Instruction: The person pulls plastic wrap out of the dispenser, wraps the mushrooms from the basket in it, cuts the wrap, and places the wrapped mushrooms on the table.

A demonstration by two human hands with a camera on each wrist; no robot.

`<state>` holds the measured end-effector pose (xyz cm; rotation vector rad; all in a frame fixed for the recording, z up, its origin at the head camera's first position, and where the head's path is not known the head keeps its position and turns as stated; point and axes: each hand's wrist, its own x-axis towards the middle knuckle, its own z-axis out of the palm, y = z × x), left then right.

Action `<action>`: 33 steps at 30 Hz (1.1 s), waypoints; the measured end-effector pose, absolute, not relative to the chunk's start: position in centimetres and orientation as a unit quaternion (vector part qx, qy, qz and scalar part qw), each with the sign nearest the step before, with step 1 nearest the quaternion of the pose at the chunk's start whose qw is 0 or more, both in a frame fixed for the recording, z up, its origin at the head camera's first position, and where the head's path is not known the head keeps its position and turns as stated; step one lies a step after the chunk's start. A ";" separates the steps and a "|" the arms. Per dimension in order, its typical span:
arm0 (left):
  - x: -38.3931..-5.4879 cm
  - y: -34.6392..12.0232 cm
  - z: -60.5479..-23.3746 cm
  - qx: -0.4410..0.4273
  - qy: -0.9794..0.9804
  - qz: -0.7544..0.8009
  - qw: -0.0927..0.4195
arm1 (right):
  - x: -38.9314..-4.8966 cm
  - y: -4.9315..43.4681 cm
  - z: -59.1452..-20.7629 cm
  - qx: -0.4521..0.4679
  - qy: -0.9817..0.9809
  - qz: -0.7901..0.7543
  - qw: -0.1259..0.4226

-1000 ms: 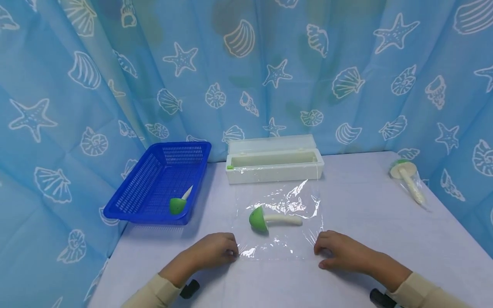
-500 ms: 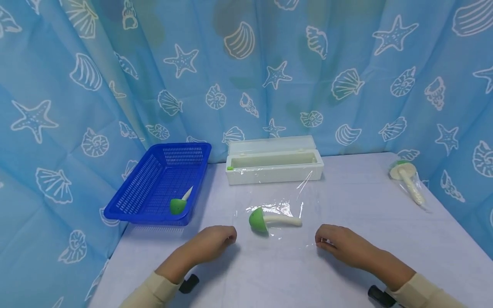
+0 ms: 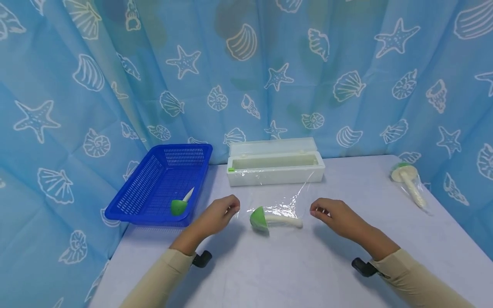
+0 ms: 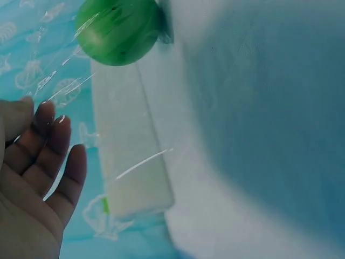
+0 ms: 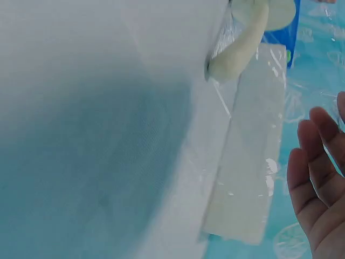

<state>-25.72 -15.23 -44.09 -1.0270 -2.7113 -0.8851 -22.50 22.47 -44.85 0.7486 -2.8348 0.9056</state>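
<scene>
A toy mushroom (image 3: 259,219) with a green cap and white stem lies on its side on the table, cap to the left. Clear cling film (image 3: 283,199) stretches from the white film dispenser (image 3: 275,176) towards both hands. The thumb and fingers of my left hand (image 3: 218,214) pinch the film's near left corner, raised above the table beside the cap. Opposite it, my right hand (image 3: 339,216) pinches the near right corner, raised right of the stem. In the left wrist view, film creases run from the left fingertips (image 4: 46,110) past the green cap (image 4: 118,32).
A blue basket (image 3: 161,182) at the left contains another green-capped mushroom (image 3: 179,207). At the far right edge lies a film-wrapped mushroom (image 3: 410,184). The dispenser's translucent lid (image 3: 273,146) is raised at the back. A shell-patterned curtain (image 3: 246,85) hangs behind the table.
Both hands have lifted from the table and moved away from the body towards the dispenser, bringing the film's near edge up and back. The mushroom in the middle has stayed put.
</scene>
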 end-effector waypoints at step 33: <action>-30.1 -11.4 -48.1 -0.313 -0.929 -0.187 -0.061 | -26.8 19.6 -47.9 0.286 -0.958 0.035 -0.002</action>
